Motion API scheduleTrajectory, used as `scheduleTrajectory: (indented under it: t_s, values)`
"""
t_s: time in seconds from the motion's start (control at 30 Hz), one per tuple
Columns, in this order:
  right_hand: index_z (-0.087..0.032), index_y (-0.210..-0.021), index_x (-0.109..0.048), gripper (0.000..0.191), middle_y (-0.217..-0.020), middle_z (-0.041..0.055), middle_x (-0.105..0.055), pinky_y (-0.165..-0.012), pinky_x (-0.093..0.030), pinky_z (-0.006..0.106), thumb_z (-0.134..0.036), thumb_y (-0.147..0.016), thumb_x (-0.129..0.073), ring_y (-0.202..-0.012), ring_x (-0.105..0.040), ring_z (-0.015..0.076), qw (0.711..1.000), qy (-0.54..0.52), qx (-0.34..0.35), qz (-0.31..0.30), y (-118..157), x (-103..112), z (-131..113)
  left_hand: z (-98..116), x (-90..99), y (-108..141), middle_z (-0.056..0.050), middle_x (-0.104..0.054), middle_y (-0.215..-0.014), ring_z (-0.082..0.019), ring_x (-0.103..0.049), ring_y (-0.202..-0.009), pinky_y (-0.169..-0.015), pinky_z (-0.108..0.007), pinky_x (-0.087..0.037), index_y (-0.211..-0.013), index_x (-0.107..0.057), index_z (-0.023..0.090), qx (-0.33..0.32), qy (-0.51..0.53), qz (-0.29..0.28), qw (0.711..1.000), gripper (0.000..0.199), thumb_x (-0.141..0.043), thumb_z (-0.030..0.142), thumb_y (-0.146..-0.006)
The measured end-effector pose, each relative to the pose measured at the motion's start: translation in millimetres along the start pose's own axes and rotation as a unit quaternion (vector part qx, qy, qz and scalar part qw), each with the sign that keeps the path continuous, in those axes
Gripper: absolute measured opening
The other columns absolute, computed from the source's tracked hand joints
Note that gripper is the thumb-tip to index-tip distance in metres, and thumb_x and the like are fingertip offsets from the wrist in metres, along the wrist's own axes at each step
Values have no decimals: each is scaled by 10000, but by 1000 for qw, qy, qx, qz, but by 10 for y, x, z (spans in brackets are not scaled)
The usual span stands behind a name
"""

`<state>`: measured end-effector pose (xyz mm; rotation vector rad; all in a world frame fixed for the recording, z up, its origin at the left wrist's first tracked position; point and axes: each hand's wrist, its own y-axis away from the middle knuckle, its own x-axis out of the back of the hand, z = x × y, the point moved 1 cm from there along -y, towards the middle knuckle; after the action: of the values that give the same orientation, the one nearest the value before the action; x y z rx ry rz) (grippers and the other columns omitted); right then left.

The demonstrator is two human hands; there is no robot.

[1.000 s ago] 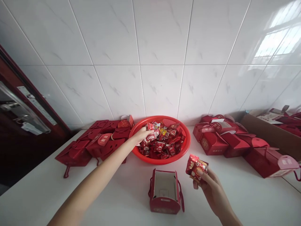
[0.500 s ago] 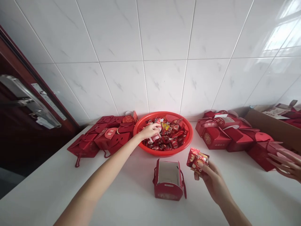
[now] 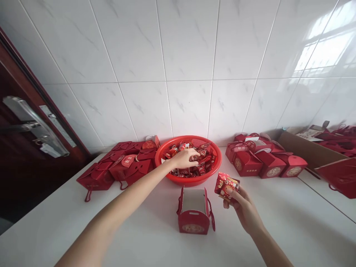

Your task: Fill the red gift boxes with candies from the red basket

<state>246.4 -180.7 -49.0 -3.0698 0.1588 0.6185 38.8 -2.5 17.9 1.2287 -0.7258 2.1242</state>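
My left hand (image 3: 185,158) reaches over the small wrapped candies (image 3: 201,170) in the red plastic basket (image 3: 191,181). Its fingers are bent downward and a little apart, with nothing visibly gripped; the fingertips are partly hidden. In my right hand (image 3: 240,204) are a few red and gold candy packets (image 3: 226,186), pinched between thumb and fingers above the table. Between my arms, in front of the basket, stands a red gift box (image 3: 194,221) with its top open and cord handles at the sides. Its pale inside shows.
Several closed red boxes (image 3: 96,176) stand left of the basket, and more red boxes (image 3: 247,163) to the right. A cardboard carton (image 3: 294,142) with red pieces lies farther right, beside a tilted red box (image 3: 339,176). A tiled wall (image 3: 189,104) rises behind; a door (image 3: 16,155) is at left.
My left hand has moved right across the candies. Another person's hand has left the view at right, and the box beside it is now tilted farther right. The view has shifted slightly.
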Motion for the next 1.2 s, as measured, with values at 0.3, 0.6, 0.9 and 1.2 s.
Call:
scheduleTrajectory:
  t_s: [0.3,0.6,0.9,1.2]
  values:
    - [-167,-823,-652,366,-741,36,-672,-541,-438,294,-473,-692,-804,-524,-534,129,1000,10,-1,14,-27,38,11,321,-359,-584,-142,-657,-1166,-348,-605,-1112,-909,-410,-484,-1096,-703,228,-6,-161,-121,979,389,-711,199,-708]
    - [-167,-819,-653,379,-722,33,-665,-521,-433,290,-473,-672,-820,-522,-535,133,1000,5,0,22,-33,32,-21,-87,141,-418,-8,-708,-748,-198,-643,-691,-630,-270,-438,-793,-710,220,57,-36,-28,997,139,-613,205,-695]
    - [-169,-810,-646,365,-727,32,-663,-522,-427,294,-465,-682,-815,-526,-528,136,1000,8,7,20,-38,51,-29,-514,560,32,-15,-725,-809,-217,-626,-781,-766,-299,-472,-707,-705,215,115,32,88,989,81,-715,238,-630]
    - [-164,-813,-651,356,-738,40,-674,-527,-437,294,-471,-707,-795,-524,-531,131,999,28,14,7,-39,35,-14,-577,643,217,-63,-725,-909,-294,-652,-928,-932,-398,-486,-661,-741,229,129,2,113,985,92,-755,158,-605]
